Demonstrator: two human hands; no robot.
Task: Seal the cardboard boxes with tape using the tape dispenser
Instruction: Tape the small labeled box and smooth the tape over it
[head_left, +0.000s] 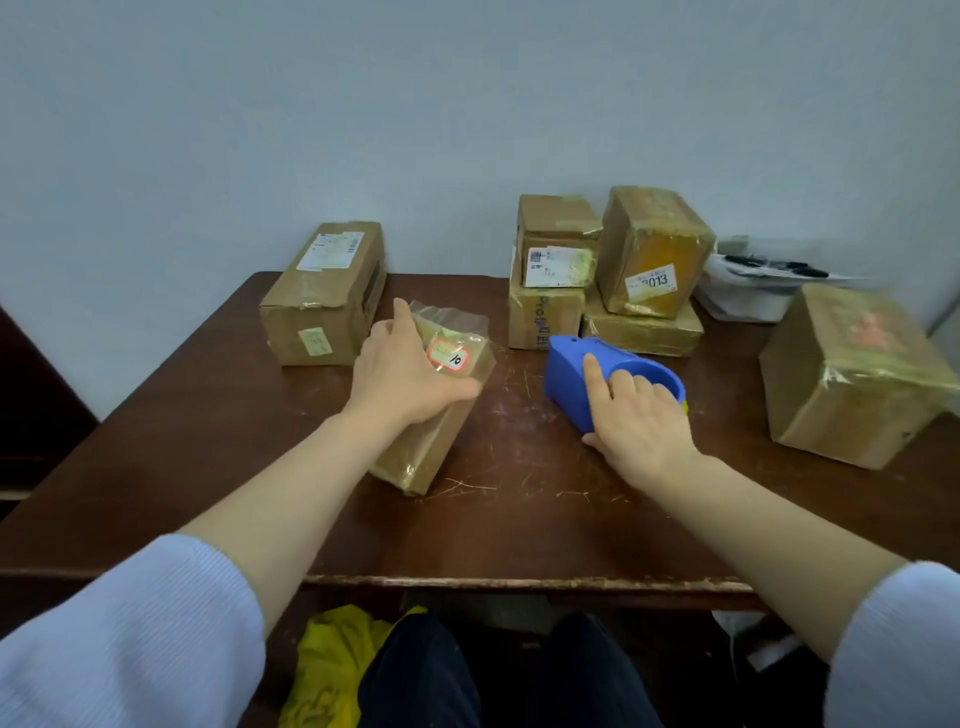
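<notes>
**Fig.** L hand: fingers and thumb wrapped over the top of the small box, gripping it. Judged to be steadying the box so it won't slide under a tape pull.

R hand: closed round the blue tape dispenser. Index lies straight along its top, other fingers curl into the roll opening, thumb at the near side. This looks like a guiding grip, prob. for aiming the nose.

The tape dispenser sits on the counter, just right of the small box, not touching it, nose pointing away from the person. The small box lies flat and diagonal, glossy w/ tape, w/ an orange-edged label on top. No strand shows betw. dispenser and box, so the taping pass seems not yet begun.

Outward:
- Long box at back left.
- Stack of boxes at back centre by the wall, w/ tape visible on them.
- Large box at far right.

These are prob. kept back to free the work area; done vs. pending can't be told. White bag sits behind, contents unclear.
</notes>
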